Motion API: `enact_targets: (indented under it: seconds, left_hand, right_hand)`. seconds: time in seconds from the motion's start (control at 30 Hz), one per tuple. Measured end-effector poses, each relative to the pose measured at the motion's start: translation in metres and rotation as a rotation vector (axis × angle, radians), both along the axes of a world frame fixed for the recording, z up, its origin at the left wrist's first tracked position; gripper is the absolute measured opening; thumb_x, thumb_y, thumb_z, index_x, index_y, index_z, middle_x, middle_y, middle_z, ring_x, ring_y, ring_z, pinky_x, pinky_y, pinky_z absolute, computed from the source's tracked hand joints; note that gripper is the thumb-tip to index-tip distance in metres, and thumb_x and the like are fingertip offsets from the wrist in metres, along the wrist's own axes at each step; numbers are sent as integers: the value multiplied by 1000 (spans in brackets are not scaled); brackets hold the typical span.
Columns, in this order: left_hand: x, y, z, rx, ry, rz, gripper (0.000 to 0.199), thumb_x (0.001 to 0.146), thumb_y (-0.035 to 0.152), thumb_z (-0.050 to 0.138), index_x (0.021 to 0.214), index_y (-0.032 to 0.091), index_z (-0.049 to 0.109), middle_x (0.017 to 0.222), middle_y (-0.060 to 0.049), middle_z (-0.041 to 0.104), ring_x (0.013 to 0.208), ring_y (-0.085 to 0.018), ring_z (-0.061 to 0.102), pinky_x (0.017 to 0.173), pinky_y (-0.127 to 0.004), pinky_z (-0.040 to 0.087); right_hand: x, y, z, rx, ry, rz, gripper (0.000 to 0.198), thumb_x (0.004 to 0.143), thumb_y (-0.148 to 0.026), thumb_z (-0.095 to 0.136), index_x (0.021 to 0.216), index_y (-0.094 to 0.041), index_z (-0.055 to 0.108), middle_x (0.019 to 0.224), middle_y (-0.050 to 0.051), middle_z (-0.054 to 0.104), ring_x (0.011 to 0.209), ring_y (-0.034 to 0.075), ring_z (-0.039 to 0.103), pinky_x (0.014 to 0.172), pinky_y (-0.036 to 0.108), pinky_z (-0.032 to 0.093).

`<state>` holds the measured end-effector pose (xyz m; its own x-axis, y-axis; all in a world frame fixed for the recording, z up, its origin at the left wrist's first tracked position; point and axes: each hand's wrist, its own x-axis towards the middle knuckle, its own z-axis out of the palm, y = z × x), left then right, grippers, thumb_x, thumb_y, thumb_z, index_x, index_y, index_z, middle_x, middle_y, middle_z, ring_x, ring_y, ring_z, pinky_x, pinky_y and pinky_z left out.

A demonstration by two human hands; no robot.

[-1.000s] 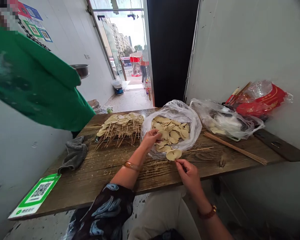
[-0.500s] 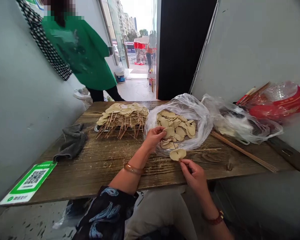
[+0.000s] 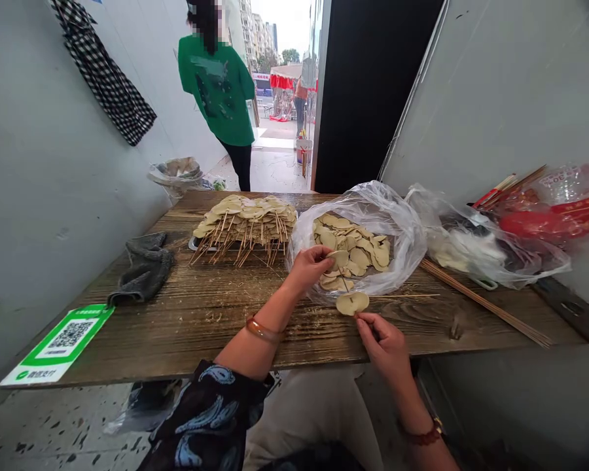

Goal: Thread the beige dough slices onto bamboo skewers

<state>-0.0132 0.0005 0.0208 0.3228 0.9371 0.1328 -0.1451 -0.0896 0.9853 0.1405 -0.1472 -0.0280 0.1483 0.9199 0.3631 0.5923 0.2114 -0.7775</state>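
Note:
My left hand (image 3: 313,267) pinches a thin pale round slice (image 3: 340,260) at the near edge of a clear plastic bag (image 3: 406,252). Inside that bag lies a heap of similar slices (image 3: 360,252). Closer to me, my right hand (image 3: 383,339) grips the lower end of a thin skewer (image 3: 344,281), on which another slice (image 3: 352,303) is threaded. The skewer's upper end reaches the slice in my left hand; whether it has pierced it I cannot tell. Left of the bag, many skewered slices (image 3: 248,216) are stacked on a tray (image 3: 192,244), their sticks toward me.
A bundle of bare skewers (image 3: 488,304) and a single stick (image 3: 407,296) lie to the right. Beyond are another plastic bag (image 3: 476,252) and red packaging (image 3: 544,219). A grey cloth (image 3: 142,267) and a QR-code card (image 3: 59,345) lie left. A person in green (image 3: 220,91) stands near the doorway.
The person in green has moved right, toward the doorway. My view has shifted slightly. Both hands keep nearly the same position, with the skewer and slice held as before.

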Motion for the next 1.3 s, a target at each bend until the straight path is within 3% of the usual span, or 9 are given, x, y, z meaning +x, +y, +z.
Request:
enact_targets:
  seconds: [0.23, 0.47, 0.63, 1.03, 1.3]
  left_hand:
    - [-1, -2, 2, 103, 116, 25, 20, 69, 25, 65, 85, 13, 68, 66, -1, 62, 60, -9, 53, 56, -20, 40]
    - [0, -5, 8, 344, 337, 124, 14, 69, 15, 62, 80, 15, 71, 69, -1, 61, 61, -9, 50, 57, -21, 38]
    - [3, -9, 11, 437, 360, 50, 11, 71, 18, 63, 77, 14, 71, 69, -1, 60, 62, -9, 49, 56, -21, 36]
    - [6, -11, 3, -135, -42, -24, 28, 62, 30, 72, 82, 11, 65, 65, -1, 60, 52, -6, 48, 49, -18, 39]
    - [5, -12, 3, -288, -185, -55, 33, 59, 34, 77, 78, 10, 64, 59, 0, 58, 48, -6, 50, 46, -18, 39]
  right_hand:
    - [-1, 0, -2, -16, -12, -14, 24, 88, -33, 49, 84, -17, 68, 76, 4, 70, 67, 16, 64, 60, 23, 45]
    - [-2, 0, 0, -40, -16, -18, 25, 88, -33, 48, 84, -18, 68, 76, 4, 70, 71, 17, 65, 62, 23, 46]
    - [-2, 1, 0, -32, -37, -36, 24, 88, -33, 49, 84, -18, 68, 75, 3, 71, 66, 16, 64, 60, 23, 45]
    - [-2, -2, -2, 32, -50, -33, 25, 88, -33, 48, 86, -18, 68, 79, 5, 72, 69, 17, 66, 62, 24, 48]
    - [-3, -3, -2, 82, -73, -44, 24, 88, -32, 49, 84, -18, 68, 77, 5, 72, 67, 17, 66, 60, 24, 49]
